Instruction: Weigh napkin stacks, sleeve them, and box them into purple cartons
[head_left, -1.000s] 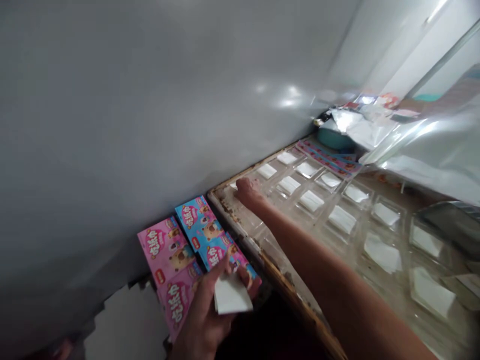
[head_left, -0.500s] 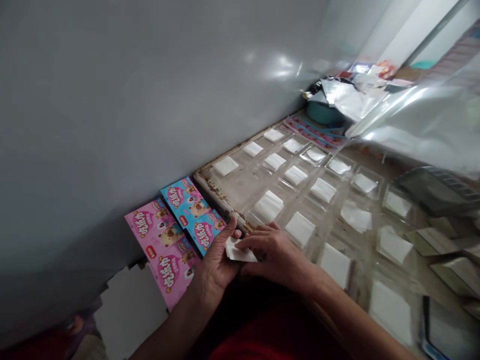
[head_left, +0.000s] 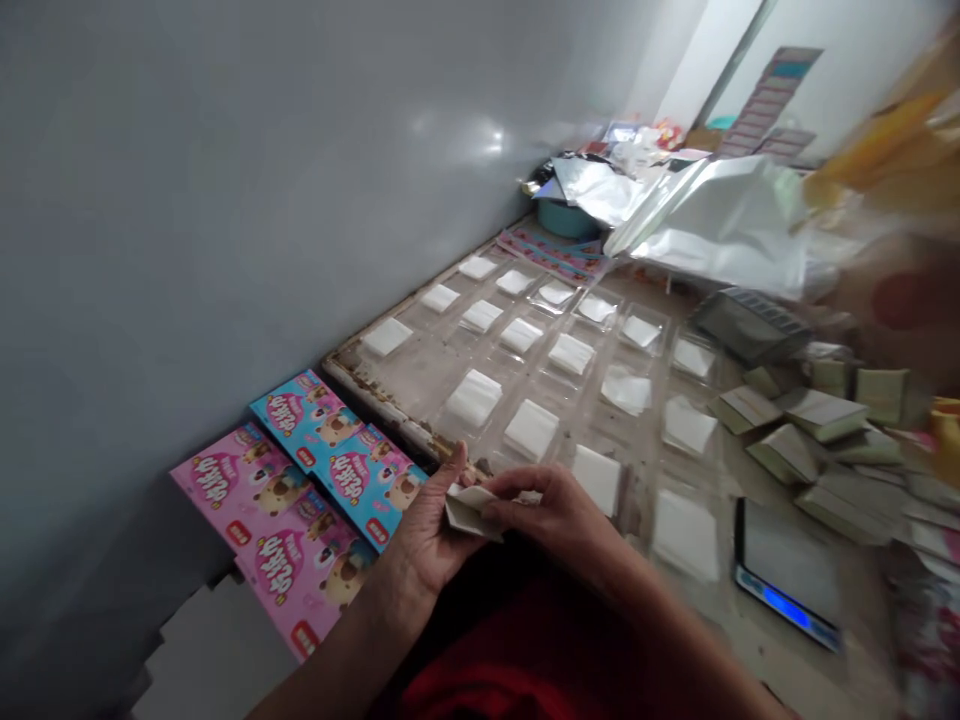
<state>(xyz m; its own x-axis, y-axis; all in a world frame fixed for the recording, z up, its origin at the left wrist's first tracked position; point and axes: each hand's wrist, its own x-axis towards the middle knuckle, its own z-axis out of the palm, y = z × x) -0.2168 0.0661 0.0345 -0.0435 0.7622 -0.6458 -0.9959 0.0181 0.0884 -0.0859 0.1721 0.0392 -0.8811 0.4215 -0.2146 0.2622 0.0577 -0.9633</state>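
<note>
My left hand (head_left: 429, 530) cups a small stack of white paper squares (head_left: 466, 507) in its palm, thumb up along the edge. Fingers of my right hand (head_left: 551, 512) pinch the top square of that stack from the right. Both hands sit just in front of a clear plastic tray (head_left: 420, 375) with many square pockets. Several pockets each hold a white square (head_left: 474, 397); the nearest one is a hand's width beyond my fingers.
Pink and blue printed cartons (head_left: 300, 490) lie flat to the left by a grey wall (head_left: 225, 200). A digital scale (head_left: 789, 570) sits at the right. Several folded packets (head_left: 810, 425) are heaped beyond it. Silver foil bags (head_left: 720, 220) and a teal bowl (head_left: 566, 218) are at the back.
My right hand pulled back from the far-left tray pocket, where a white square now lies, and came to the stack in my left hand. The view swung right, showing the scale and packets.
</note>
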